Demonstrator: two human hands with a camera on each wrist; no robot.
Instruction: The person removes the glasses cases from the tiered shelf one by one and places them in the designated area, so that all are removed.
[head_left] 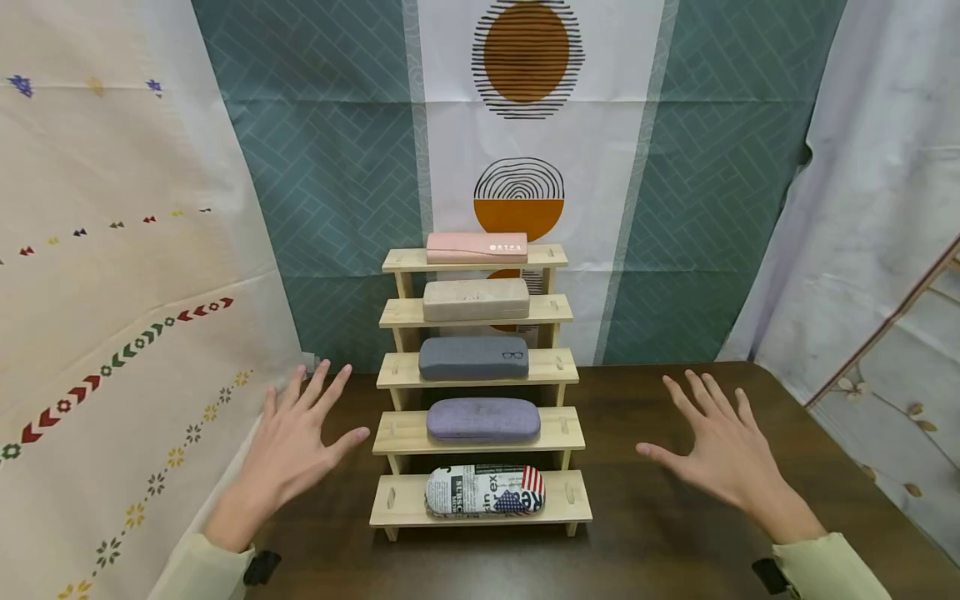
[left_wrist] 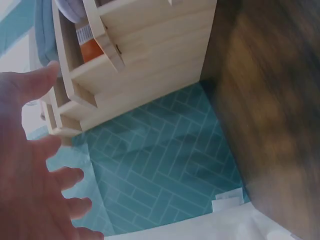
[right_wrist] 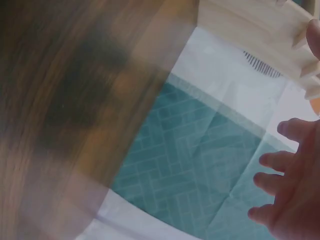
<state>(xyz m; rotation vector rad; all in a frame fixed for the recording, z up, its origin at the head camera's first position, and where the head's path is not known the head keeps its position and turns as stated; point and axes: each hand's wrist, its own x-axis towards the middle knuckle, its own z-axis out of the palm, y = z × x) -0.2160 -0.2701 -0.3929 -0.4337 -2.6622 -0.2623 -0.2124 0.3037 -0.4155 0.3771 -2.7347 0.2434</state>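
Observation:
A five-step wooden rack [head_left: 390, 431] stands on the dark table between my hands, one glasses case on each step. From top to bottom come a pink case [head_left: 465, 247], a beige case [head_left: 476, 301], a grey-blue case [head_left: 473, 358] with a small glasses print, a purple case [head_left: 483, 419] and a newspaper-and-flag print case [head_left: 484, 490]. My left hand [head_left: 294, 442] is held out left of the rack, fingers spread, holding nothing. On the rack's right side my right hand [head_left: 718, 454] is likewise spread and holds nothing.
Behind the table [head_left: 637, 533] hangs a green and white cloth [head_left: 697, 208] with orange circle prints. A cream patterned cloth [head_left: 112, 275] borders the left side, and a pale cloth [head_left: 885, 333] with branch prints the right.

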